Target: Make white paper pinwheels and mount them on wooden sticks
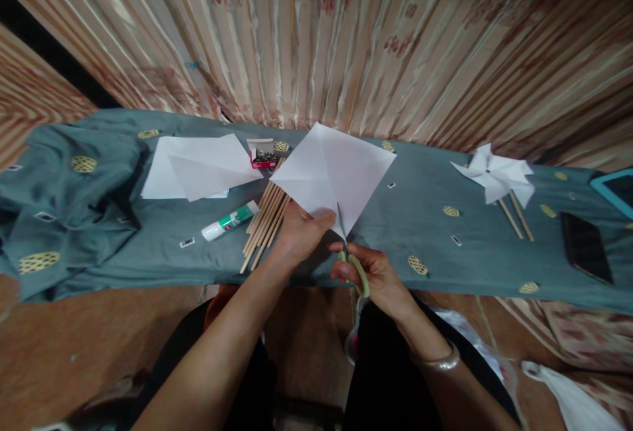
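Observation:
A square sheet of white paper (331, 167), creased along its diagonals, is held with one corner toward me. My left hand (304, 230) pinches it near that lower corner, thumb on top. In my right hand (368, 269) are scissors (363, 279) with pale green handles. Their blades are at the paper's near corner, one blade lying over the sheet and pointing up along it. Beneath the paper and my left hand lies a bundle of wooden sticks (264, 223), partly covered. The scissors' lower blade is hidden by the paper.
Left on the cloth-covered table (420, 220) lie more white sheets (198, 164), a glue stick (230, 220) and an open red box (263, 154) of small dark metal pieces. To the right are paper pinwheels (497, 171) on sticks, a dark phone (586, 246) and a blue-edged device (616, 190). Curtains (321, 42) hang behind.

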{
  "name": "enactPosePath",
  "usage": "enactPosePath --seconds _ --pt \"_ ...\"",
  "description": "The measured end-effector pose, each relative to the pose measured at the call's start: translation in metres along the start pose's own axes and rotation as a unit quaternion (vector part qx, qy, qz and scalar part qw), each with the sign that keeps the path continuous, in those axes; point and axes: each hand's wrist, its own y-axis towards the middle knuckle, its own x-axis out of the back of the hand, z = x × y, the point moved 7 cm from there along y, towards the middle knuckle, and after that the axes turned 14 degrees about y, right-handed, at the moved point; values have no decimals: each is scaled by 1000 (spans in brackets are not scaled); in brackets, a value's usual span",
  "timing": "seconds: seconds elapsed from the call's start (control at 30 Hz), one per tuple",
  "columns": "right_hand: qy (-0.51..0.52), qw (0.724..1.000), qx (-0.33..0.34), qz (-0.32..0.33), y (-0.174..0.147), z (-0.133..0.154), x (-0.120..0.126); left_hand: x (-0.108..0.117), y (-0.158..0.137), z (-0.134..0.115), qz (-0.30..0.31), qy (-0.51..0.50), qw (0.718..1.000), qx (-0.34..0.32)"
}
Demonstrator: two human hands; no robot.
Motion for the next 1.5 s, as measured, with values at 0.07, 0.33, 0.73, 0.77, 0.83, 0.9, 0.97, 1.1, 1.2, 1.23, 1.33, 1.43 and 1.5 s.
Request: enactPosePath --seconds 0.07,0.33,0.73,0.77,0.83,0.9,0.97,1.1,1.2,1.23,1.33,1.43,1.5 --pt "10 1000 3 -7 0 0 0 -1 0 1 2 -10 1000 5" --pt "50 998 -6 -33 1 -3 0 1 1 2 -6 -7 1000 2" --pt "-4 1000 6 -23 0 9 -3 -8 -4 3 34 7 999 14" --pt "-7 1000 11 -21 0 11 -4 -9 -5 3 35 1 999 14" --pt "-11 1000 18 -15 -1 12 -6 -9 -5 2 36 -13 999 12" --pt "-7 1000 23 -9 -1 13 -8 -10 -5 2 36 -18 999 18" --pt "4 1000 26 -4 -1 13 -8 -10 -6 2 36 -18 999 27" --pt "9 999 31 -3 -2 13 -8 -9 -6 1 29 -21 999 23" --pt "-9 999 31 -5 -2 15 -8 -10 -5 4 31 -21 999 16" --pt "-14 999 33 -6 -2 16 -8 -10 -5 5 33 -21 999 15" --pt "-16 999 39 -14 -3 18 -7 -11 -4 7 32 -22 999 12" --pt "-5 999 33 -29 -3 16 -5 -11 -4 6 28 -15 999 11" --pt "6 999 27 -37 -3 14 -4 -11 -4 6 30 -15 999 10"
